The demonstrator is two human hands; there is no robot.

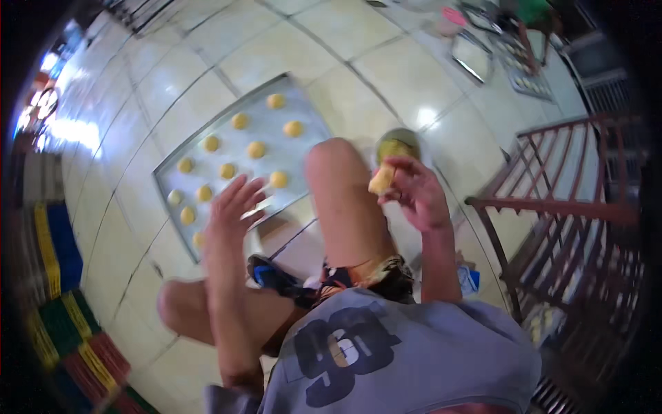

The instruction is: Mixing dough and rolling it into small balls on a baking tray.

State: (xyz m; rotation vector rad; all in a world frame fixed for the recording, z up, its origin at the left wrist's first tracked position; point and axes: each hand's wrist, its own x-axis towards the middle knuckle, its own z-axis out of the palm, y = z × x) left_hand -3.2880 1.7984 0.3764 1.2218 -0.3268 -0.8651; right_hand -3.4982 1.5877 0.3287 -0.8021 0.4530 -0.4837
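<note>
My right hand [422,196] pinches a lump of yellow dough [380,179] between thumb and fingers, just beside my raised knee. Directly beyond it stands a green bowl [387,138] with more yellow dough inside, partly covered by the hand. Palm empty and fingers spread, my left hand [238,201] hovers over the near edge of a large metal tray [289,155] on the floor. Small round dough balls [256,150] sit spaced out in rows across that tray. Some of its near side is hidden by my left hand and knee.
A brown slatted rack [558,205] stands close on my right. Striped woven mats [65,314] lie along the left. At the far right, a person in green [534,12] reaches over another tray of dough pieces [529,84]. A blue packet [469,280] lies by my right forearm.
</note>
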